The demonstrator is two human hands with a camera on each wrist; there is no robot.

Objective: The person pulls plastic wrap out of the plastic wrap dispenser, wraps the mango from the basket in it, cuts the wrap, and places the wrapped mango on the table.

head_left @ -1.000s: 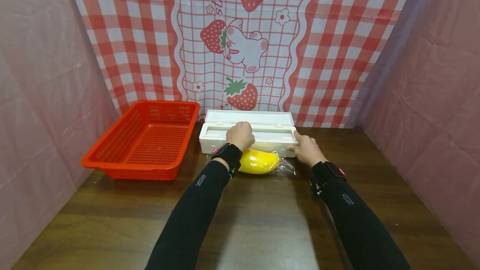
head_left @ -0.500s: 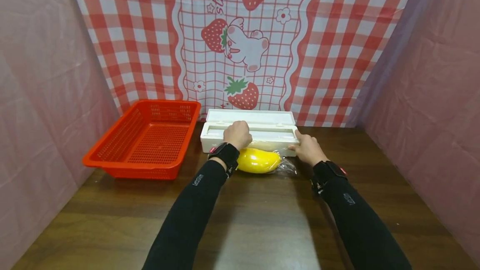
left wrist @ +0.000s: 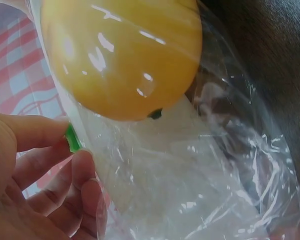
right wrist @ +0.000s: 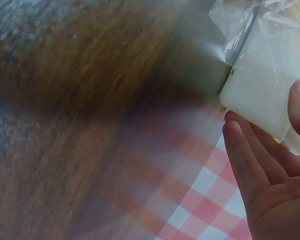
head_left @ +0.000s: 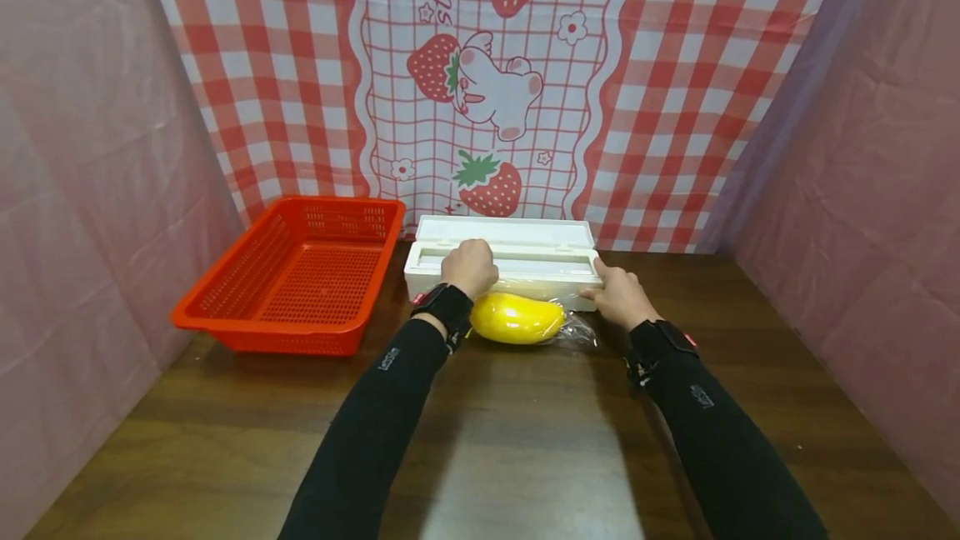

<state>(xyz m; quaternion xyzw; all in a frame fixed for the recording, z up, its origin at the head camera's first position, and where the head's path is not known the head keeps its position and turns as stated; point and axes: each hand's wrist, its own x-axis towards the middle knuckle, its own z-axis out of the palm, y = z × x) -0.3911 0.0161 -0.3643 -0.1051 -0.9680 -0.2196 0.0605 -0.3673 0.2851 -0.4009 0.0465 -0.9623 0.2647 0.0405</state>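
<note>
A white cling film dispenser (head_left: 540, 288) lies at the back of the table, its lid (head_left: 517, 232) tipped back. My left hand (head_left: 471, 268) is over its front edge. In the left wrist view, the thumb and fingers pinch a small green slide cutter (left wrist: 73, 138) at that edge. Clear cling film (left wrist: 190, 190) comes down over a shiny yellow mango-shaped fruit (head_left: 517, 319) in front of the box. My right hand (head_left: 618, 298) grips the dispenser's right end, thumb on top and fingers along the end wall (right wrist: 255, 95).
To the left stands a red plastic basket (head_left: 322, 282) with perforated walls. A checked strawberry cloth (head_left: 660, 107) hangs right behind the dispenser. Pink cloth walls (head_left: 847, 148) close off both sides of the wooden table (head_left: 525, 432).
My left hand has slid a little to the left along the dispenser's front edge, showing more of the fruit. My right hand stays at the right end. The head view has shifted slightly.
</note>
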